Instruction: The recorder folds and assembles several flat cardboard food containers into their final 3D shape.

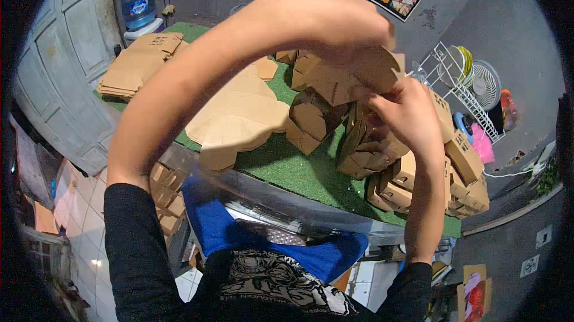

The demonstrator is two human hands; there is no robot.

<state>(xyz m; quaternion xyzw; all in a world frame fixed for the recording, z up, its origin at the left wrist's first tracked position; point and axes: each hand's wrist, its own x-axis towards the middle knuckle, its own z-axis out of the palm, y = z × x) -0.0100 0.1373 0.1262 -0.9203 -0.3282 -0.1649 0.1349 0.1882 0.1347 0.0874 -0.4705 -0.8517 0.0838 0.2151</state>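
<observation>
A partly folded brown cardboard box [341,77] is up over the right part of the green-topped table, with both hands at it. My right hand [411,113] is closed at its near right side, thumb and fingers pinching the card. My left arm arches across the table, and my left hand [373,29] is at the far upper edge of the box; its fingers are smeared by motion and partly hidden. Just below the hands stand folded cardboard boxes [308,122] with open flaps. To their left lies a stack of flat cardboard blanks [236,113].
Another pile of flat cardboard [140,65] lies at the far left of the table [287,166]. Finished small boxes [397,184] are stacked at the right edge. Beyond are a white dish rack [472,104] and a fan [483,85]. A blue chair [206,217] stands close to me.
</observation>
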